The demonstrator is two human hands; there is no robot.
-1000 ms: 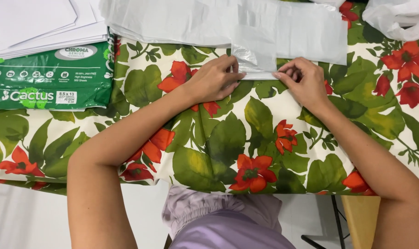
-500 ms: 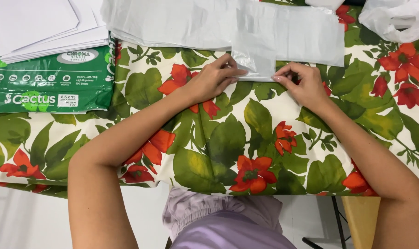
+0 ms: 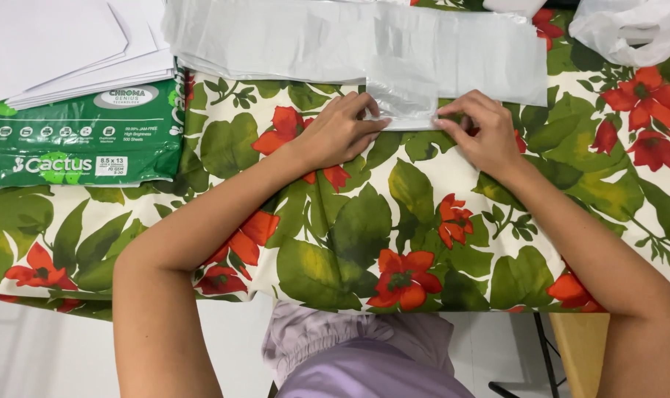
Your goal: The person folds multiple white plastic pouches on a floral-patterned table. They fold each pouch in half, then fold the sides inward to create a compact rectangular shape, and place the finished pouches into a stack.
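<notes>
Two hands: both at one plastic bag (image 3: 403, 96) on the table (image 3: 350, 221)
Left hand (image 3: 340, 133): grip pinching the bag's left edge
Right hand (image 3: 481, 131): grip pinching its right edge

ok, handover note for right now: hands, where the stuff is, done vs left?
Left hand: fingertips pressing the left end of the small folded plastic bag.
Right hand: fingertips pinching its right end.
The bag lies on the floral tablecloth, on the near edge of the flat white plastic bags.
Green paper ream far left, loose sheets on top.
Done: bag folded small.
Left: crumpled bag top right looks unfolded.
</notes>
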